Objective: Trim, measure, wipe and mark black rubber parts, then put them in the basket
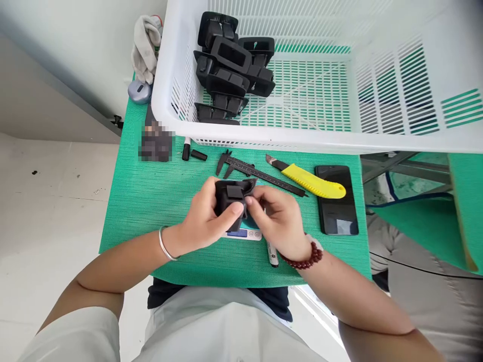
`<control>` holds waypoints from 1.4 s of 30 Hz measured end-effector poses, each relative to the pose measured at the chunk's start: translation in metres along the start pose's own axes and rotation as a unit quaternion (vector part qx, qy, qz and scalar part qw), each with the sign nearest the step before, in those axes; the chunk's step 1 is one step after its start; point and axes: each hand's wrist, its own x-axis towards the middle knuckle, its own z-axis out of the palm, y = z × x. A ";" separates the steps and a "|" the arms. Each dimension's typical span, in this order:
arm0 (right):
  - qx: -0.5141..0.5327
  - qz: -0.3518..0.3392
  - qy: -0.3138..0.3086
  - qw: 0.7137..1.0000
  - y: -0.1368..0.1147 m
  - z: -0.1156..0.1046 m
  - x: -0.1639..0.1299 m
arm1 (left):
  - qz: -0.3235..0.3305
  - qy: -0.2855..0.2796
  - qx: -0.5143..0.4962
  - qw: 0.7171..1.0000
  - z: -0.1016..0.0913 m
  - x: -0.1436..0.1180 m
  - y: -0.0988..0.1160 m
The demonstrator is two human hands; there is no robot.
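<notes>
Basket: a big white slotted plastic basket (377, 136) fills the far side of the table, its near rim hanging over the tools laid in front of it.
Mat: a green mesh mat (151, 201) covers the tabletop under everything.
Parts pile: a heap of black moulded plastic parts (232, 70) sits in the basket's left corner, stacked loosely on one another.
Phone: a dark phone (337, 201) lies flat on the mat to the right of the hands, screen up.
Knife: a yellow-handled utility knife (311, 182) lies just beside the phone's left edge, blade pointing left.
Caliper: a black vernier caliper (256, 172) lies slantwise between the knife and the hands.
Left hand: the left hand (202, 218) wraps the black part (232, 197) from the left, thumb pressed across its front – closed around it.
Right hand: the right hand (279, 218) meets it from the right, fingertips pinching the part's right edge.
Black part: held in both hands just above the mat's middle, directly over a small scale.
Scale: a small digital scale (245, 234) shows only its display strip below the hands.
Pen: a marker pen (272, 254) pokes out from under the right wrist.
Glove: a grey work glove (145, 42) lies at the far left corner – next to the basket.
</notes>
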 end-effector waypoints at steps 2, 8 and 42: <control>-0.001 -0.013 -0.019 1.000 -0.001 0.003 -0.002 | 0.013 0.032 0.004 0.999 -0.001 0.002 0.001; -0.007 -0.006 -0.008 1.000 0.002 0.000 0.000 | 0.008 -0.008 0.016 1.000 0.000 0.004 0.000; 0.108 -0.008 0.041 0.993 0.034 -0.023 0.007 | 0.083 -0.109 0.031 0.990 -0.023 0.018 0.001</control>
